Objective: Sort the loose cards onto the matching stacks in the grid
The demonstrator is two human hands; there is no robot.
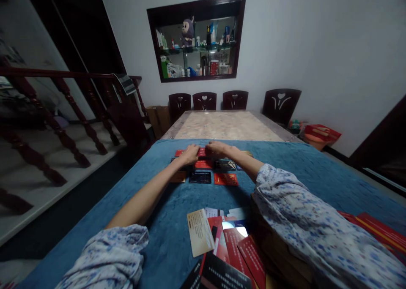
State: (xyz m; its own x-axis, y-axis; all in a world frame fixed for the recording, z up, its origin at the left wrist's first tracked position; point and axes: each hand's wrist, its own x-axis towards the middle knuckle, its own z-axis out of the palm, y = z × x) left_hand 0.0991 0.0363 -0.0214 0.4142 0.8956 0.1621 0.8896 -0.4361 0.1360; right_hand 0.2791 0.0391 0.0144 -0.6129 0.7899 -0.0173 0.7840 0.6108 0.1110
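Both arms reach out to the far rows of plastic cards on a blue cloth [133, 187]. My left hand [191, 154] has its closed fingers at the left end of a red card [202, 152]. At that card's right end is my right hand [218, 148], fingers curled in. Nearer me lie another red card [203, 164], a black card [224, 165], a dark blue card [200, 178], an orange-red card [226, 179] and a tan card [179, 178]. The hands and forearms partly cover other cards in the rows.
A loose heap close to me holds a cream card [200, 233], red cards [252, 259] and a black card [223, 274]. Something brown stands under my right sleeve. More red items [380, 230] lie at right. Chairs [204, 101] line the table's far end.
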